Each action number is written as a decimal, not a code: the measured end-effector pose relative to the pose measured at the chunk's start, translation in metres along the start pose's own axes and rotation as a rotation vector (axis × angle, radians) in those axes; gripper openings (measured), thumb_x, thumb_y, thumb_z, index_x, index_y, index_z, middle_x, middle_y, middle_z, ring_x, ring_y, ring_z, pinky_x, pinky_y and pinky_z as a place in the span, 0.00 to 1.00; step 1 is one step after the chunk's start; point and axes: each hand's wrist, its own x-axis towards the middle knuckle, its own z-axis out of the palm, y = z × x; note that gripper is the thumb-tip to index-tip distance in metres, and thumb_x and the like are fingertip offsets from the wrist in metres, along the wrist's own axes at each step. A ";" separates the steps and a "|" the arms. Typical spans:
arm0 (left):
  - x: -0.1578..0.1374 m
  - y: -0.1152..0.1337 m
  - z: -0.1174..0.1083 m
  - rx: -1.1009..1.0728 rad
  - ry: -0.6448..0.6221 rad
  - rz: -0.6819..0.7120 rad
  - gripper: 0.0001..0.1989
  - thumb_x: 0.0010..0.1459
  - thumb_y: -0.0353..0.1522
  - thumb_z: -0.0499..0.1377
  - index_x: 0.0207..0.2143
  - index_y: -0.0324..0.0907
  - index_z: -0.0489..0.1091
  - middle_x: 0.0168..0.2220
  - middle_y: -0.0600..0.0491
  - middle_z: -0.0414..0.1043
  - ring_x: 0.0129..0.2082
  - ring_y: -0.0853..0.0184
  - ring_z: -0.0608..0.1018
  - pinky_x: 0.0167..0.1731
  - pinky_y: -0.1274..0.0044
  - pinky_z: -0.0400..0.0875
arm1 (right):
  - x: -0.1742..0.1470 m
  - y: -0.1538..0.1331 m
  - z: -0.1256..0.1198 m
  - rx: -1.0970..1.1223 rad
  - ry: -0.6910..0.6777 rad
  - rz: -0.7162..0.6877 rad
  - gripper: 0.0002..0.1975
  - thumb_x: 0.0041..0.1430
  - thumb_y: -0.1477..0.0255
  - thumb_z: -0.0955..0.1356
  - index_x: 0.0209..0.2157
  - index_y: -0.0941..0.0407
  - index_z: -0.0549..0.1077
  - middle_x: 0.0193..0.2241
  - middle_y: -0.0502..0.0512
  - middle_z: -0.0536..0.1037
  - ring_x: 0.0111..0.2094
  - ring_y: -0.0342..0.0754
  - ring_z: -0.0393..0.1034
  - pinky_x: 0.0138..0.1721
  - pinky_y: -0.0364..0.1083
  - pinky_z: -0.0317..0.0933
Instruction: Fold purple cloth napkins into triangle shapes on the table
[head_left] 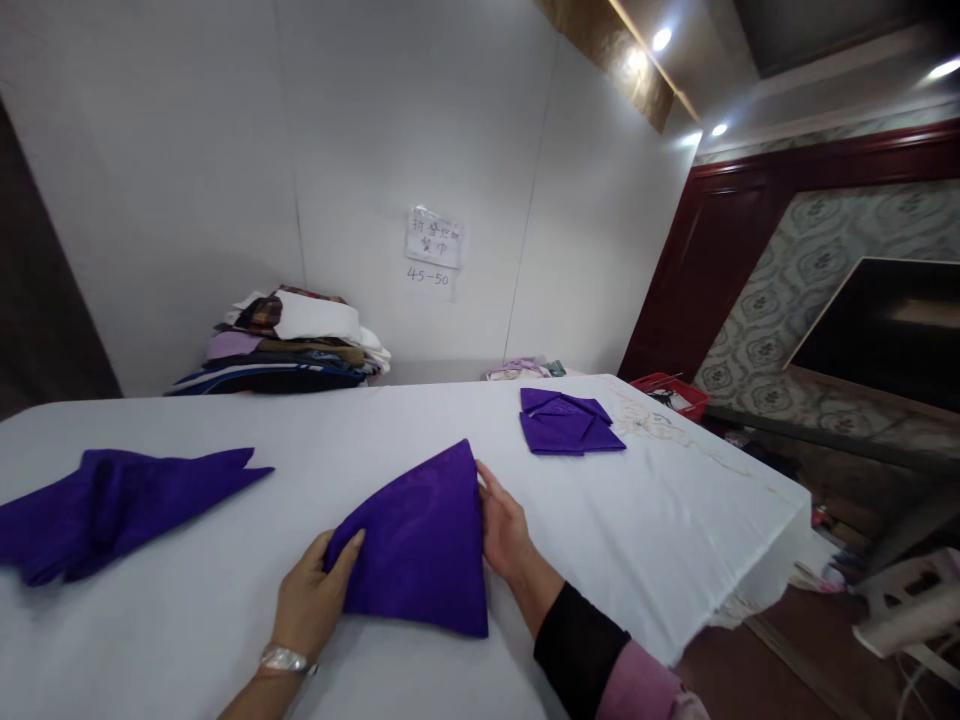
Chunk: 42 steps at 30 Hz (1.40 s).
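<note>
A folded purple cloth napkin [420, 545] is raised at a tilt above the white tablecloth in front of me. My left hand [319, 585] pinches its left corner, thumb on the near face and fingers behind. At the right edge is my right hand [506, 525], gripping the cloth with some fingers hidden behind it. A loosely bunched purple cloth [157, 505] lies to the left. Farther back on the right rests another purple napkin [570, 422], folded flat with layered flaps.
The white-covered table [637, 560] reaches to a wall bearing a handwritten paper sign [435, 240]. Behind the table's far edge are a stack of folded clothes [300, 345] and a small cloth pile [521, 369]. A red basket [694, 400] and a white stool [911, 600] stand beyond the right side.
</note>
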 end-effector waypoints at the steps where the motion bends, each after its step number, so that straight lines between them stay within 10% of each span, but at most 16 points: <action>1: 0.002 -0.002 -0.002 0.016 0.017 -0.007 0.22 0.45 0.52 0.54 0.33 0.45 0.71 0.26 0.58 0.75 0.27 0.64 0.76 0.28 0.76 0.70 | 0.002 -0.003 -0.003 -0.028 0.032 -0.048 0.27 0.50 0.61 0.65 0.52 0.53 0.64 0.47 0.53 0.73 0.43 0.49 0.68 0.43 0.48 0.61; 13: 0.025 -0.032 -0.019 0.227 0.165 -0.104 0.16 0.50 0.44 0.52 0.33 0.44 0.72 0.32 0.53 0.76 0.33 0.63 0.76 0.35 0.74 0.69 | -0.001 0.024 -0.051 -0.416 0.120 0.062 0.38 0.41 0.72 0.71 0.56 0.55 0.57 0.52 0.63 0.66 0.27 0.41 0.70 0.20 0.39 0.56; 18: 0.027 -0.034 -0.027 0.372 0.136 -0.036 0.15 0.53 0.41 0.51 0.32 0.44 0.75 0.36 0.52 0.74 0.38 0.63 0.75 0.40 0.75 0.67 | 0.002 0.031 -0.046 -0.609 0.072 0.032 0.37 0.41 0.71 0.70 0.56 0.57 0.59 0.32 0.51 0.73 0.19 0.39 0.64 0.13 0.37 0.49; 22: 0.027 -0.035 -0.031 0.434 0.107 -0.045 0.16 0.56 0.40 0.50 0.33 0.45 0.76 0.35 0.52 0.72 0.36 0.65 0.74 0.36 0.76 0.66 | -0.003 0.035 -0.046 -0.640 0.090 0.010 0.31 0.42 0.71 0.69 0.52 0.58 0.64 0.22 0.43 0.67 0.16 0.37 0.58 0.13 0.37 0.46; 35: -0.004 -0.006 -0.009 0.441 0.089 0.471 0.11 0.59 0.35 0.52 0.34 0.45 0.75 0.27 0.53 0.69 0.31 0.67 0.70 0.32 0.75 0.62 | -0.025 0.024 -0.053 -0.966 0.151 -0.393 0.18 0.49 0.68 0.66 0.45 0.54 0.71 0.41 0.55 0.70 0.36 0.47 0.65 0.31 0.45 0.61; 42: -0.051 0.016 0.024 0.310 -0.228 0.724 0.12 0.61 0.33 0.49 0.33 0.43 0.72 0.24 0.56 0.68 0.24 0.72 0.69 0.25 0.80 0.60 | -0.050 0.041 0.002 -0.617 -0.121 0.109 0.26 0.51 0.60 0.68 0.50 0.54 0.65 0.33 0.53 0.73 0.32 0.47 0.70 0.22 0.43 0.64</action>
